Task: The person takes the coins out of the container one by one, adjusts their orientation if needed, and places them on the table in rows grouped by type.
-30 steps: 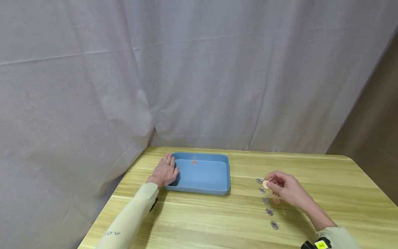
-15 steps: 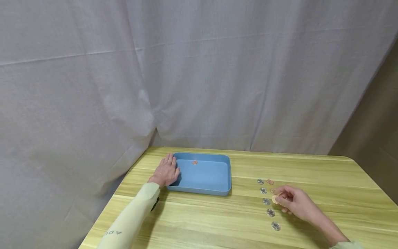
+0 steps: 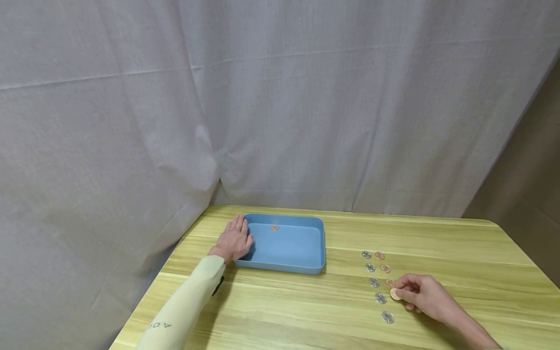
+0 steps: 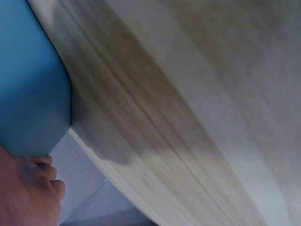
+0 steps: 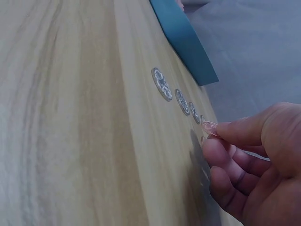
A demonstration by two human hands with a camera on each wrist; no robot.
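My right hand (image 3: 426,297) pinches a copper coin (image 3: 395,293) just right of the silver row (image 3: 381,298), extending the copper column. Left hand (image 3: 235,239), fingers flat, steadies the tray (image 3: 302,268).

High head view, close wrist views

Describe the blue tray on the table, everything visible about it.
The blue tray is a shallow rectangular bin with rounded corners and a low rim, matte, plastic by its look. It sits flat on the wooden table at its far left part. One copper-coloured coin lies inside near the far wall. The left hand rests flat against its left side.
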